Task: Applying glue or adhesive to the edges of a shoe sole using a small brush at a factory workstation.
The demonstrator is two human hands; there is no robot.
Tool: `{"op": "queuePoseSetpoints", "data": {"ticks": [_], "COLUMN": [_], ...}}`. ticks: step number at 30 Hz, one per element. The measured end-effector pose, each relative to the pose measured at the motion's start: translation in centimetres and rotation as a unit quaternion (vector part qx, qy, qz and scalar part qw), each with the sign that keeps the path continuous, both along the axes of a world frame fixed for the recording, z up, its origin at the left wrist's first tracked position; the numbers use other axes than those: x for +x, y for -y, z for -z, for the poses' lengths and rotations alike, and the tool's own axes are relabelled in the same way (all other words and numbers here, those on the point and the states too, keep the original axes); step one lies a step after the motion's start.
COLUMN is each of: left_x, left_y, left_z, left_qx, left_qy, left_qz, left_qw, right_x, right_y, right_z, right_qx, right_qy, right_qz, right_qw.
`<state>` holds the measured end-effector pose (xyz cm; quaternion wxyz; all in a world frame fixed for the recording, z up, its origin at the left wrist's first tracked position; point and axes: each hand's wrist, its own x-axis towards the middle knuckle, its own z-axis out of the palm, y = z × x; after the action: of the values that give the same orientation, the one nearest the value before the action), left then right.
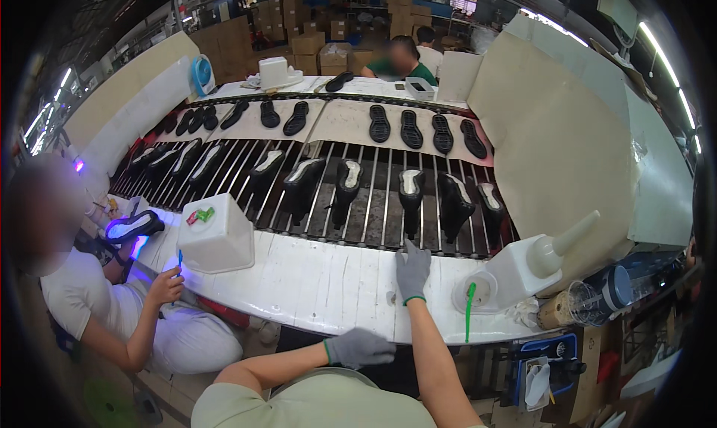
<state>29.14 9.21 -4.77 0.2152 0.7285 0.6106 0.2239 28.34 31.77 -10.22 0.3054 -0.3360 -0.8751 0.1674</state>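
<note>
My right hand [413,270], in a grey glove, reaches over the white ledge with its fingers stretched forward. Its fingertips are at the near end of a black shoe upper [411,211], which lies bottom up on the metal rods and shows a pale bottom. Whether they touch it I cannot tell. Close to my body, in front of the ledge, hovers my gloved left hand [360,348], slightly blurred, fingers extended and nothing seen in them. Beside that upper are another black upper [455,208] on the right and one [348,193] on the left.
Several black soles [411,130] lie on a pale strip behind the rods [381,204]. A white bottle [523,267] and a cup with a green stick [470,308] stand right of my hand. At left, a co-worker's hand [166,286] holds a blue tool near a white box [215,234].
</note>
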Motion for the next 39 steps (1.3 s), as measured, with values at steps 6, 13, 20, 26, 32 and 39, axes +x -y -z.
{"op": "queuePoseSetpoints", "data": {"ticks": [6, 13, 20, 26, 32, 39], "left_x": [-8.8, -12.9, -13.8, -13.2, -9.8, -7.6], "left_y": [-3.9, -5.5, -7.4, -7.4, -2.8, 3.5], "left_z": [-0.2, 3.5, 3.6, 3.0, -13.7, -32.5], "left_qx": [0.156, 0.051, 0.078, 0.141, 0.139, 0.145], "left_qy": [0.013, -0.230, -0.235, -0.174, 0.655, 0.363], "left_qz": [-0.237, -0.175, -0.172, -0.203, 0.043, 0.621], "left_qw": [0.959, 0.956, 0.954, 0.953, 0.741, 0.680], "right_x": [-0.2, -0.7, -0.3, 0.1, 0.0, -0.7], "right_y": [-2.4, -2.3, -1.7, -1.9, -2.2, -1.8], "right_z": [-0.2, -0.3, -0.3, 0.0, 0.4, -0.2], "right_qx": [-0.046, -0.020, -0.007, 0.013, 0.002, 0.002], "right_qy": [-0.018, -0.031, -0.072, -0.117, -0.095, -0.106], "right_qz": [-0.024, -0.015, -0.019, -0.018, -0.015, -0.024], "right_qw": [0.998, 0.999, 0.997, 0.993, 0.995, 0.994]}}
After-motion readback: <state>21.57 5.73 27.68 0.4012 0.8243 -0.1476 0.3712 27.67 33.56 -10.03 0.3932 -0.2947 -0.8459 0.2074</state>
